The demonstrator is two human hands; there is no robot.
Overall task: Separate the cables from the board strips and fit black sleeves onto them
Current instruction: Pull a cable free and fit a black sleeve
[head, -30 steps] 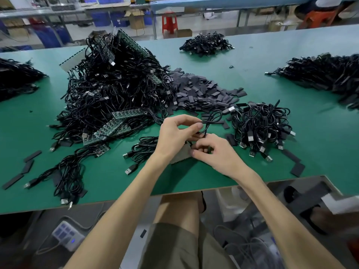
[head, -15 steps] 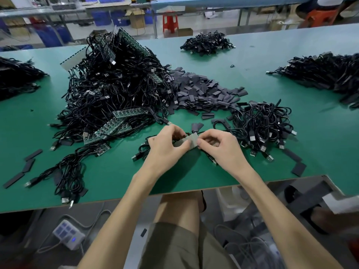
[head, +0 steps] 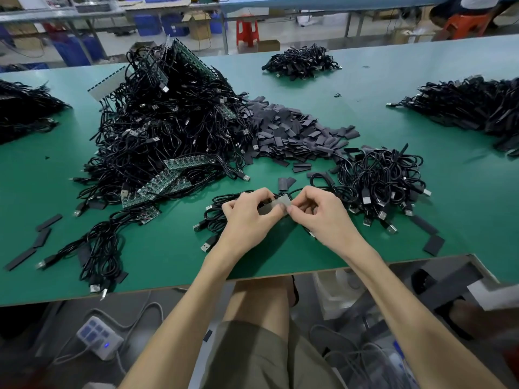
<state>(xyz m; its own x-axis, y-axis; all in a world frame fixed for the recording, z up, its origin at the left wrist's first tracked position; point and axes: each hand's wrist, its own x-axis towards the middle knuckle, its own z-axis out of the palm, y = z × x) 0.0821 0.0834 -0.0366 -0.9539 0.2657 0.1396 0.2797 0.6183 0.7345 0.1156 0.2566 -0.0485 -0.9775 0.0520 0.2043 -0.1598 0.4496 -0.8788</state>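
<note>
Both hands meet over the green table [head: 168, 256] near its front edge. My left hand [head: 247, 217] and my right hand [head: 320, 217] together pinch a short grey board strip [head: 276, 206] between thumbs and fingers. Black USB cables [head: 216, 220] hang from the strip and lie under my left hand. A large heap of cables still on green board strips [head: 168, 141] rises at the back left. Loose black sleeves [head: 292, 133] are piled behind my hands. A bundle of separated cables [head: 384, 181] lies to the right of my right hand.
More cable piles lie at the far left [head: 25, 110], far middle [head: 302, 63] and far right [head: 471, 105]. Stray sleeves [head: 42, 237] and a loose cable bunch [head: 95, 248] sit at the front left. Another sleeve [head: 434, 244] lies by the front right edge.
My hands let go of a cable loop held up a second ago, then took hold of the grey board strip from both ends. They have barely shifted in the last half second.
</note>
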